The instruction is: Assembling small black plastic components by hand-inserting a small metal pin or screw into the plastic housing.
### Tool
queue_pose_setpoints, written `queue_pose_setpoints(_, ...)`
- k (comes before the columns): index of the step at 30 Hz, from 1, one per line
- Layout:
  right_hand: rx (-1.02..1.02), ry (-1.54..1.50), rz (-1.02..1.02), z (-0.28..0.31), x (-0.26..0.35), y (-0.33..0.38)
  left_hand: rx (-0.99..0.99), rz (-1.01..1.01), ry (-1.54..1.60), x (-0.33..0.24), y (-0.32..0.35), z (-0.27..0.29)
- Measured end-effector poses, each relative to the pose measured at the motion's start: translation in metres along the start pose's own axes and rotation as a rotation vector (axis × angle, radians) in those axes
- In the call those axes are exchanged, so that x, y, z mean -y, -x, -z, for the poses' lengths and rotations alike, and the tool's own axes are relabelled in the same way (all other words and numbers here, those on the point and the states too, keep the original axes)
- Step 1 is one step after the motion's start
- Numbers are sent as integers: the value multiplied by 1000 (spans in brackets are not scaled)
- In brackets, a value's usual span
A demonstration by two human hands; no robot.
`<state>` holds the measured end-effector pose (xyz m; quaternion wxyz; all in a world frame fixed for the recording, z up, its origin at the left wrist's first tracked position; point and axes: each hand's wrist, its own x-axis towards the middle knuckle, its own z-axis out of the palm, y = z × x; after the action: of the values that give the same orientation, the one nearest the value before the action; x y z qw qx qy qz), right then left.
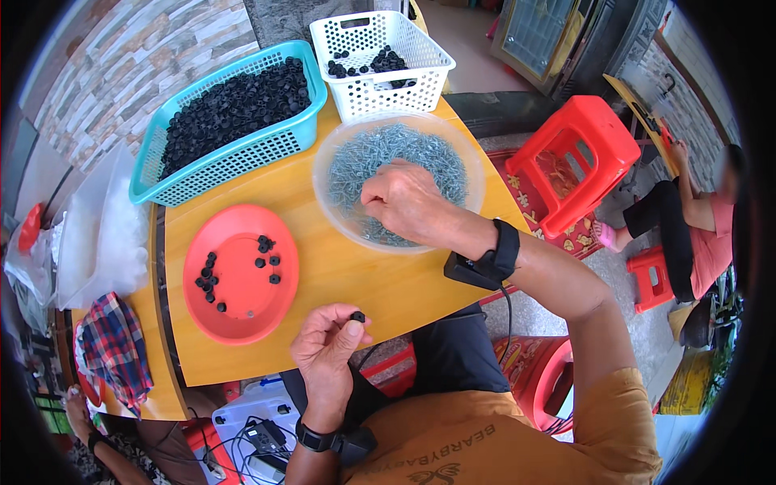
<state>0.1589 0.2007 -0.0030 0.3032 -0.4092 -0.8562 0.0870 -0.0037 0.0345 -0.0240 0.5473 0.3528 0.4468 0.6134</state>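
Black knob (356,317) is sitting in the left hand (325,346), on the wearer's side of the screw bowl (477,174) and left of its middle

Left grip: thumb and fingertips are pinching the knob, no gap showing, part of it is poking out past the tips

Right grip: right hand (408,202) is hanging over the bowl, fingers curling down at the screws (388,145); knuckles are hiding the tips, so can't tell how far open they are or whether they're holding anything

Risks:
- Drop: knob is tiny and only tips are holding it; if the pinch is slackening, it could be rolling off the table (339,283) edge on the wearer's side of the bowl
- Bad pick: screws are lying crisscrossed, so fingers could be grabbing several or none, or flicking strays over the bowl's rim
- Tip: forearm is crossing the bowl's near right rim, can't tell if touching; leaning there could be tilting it
- Snag: cable (510,315) is hanging from the right wristband (508,246), wearer's side of the bowl; catching it could be jerking the hand
- Spill: red plate (238,303) left of the bowl is holding loose knobs (275,279); a sleeveless forearm sweeping that way could be knocking them out
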Motion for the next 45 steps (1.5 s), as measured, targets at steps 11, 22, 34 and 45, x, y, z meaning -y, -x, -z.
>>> queue_pose_setpoints(11, 284, 102, -86, -6, 3, -10, -7, 29, 41, -2, 1, 4)
queue_pose_setpoints(22, 72, 95, 287, -21, -1, -12, -2, 35, 41, -2, 1, 1)
queue_pose_setpoints(34, 158, 92, 245, -14, 4, -11, -12, 34, 56, -1, 0, 2)
queue_pose_setpoints(45, 173, 72, 270, -16, 4, -13, -20, 26, 54, -2, 2, 4)
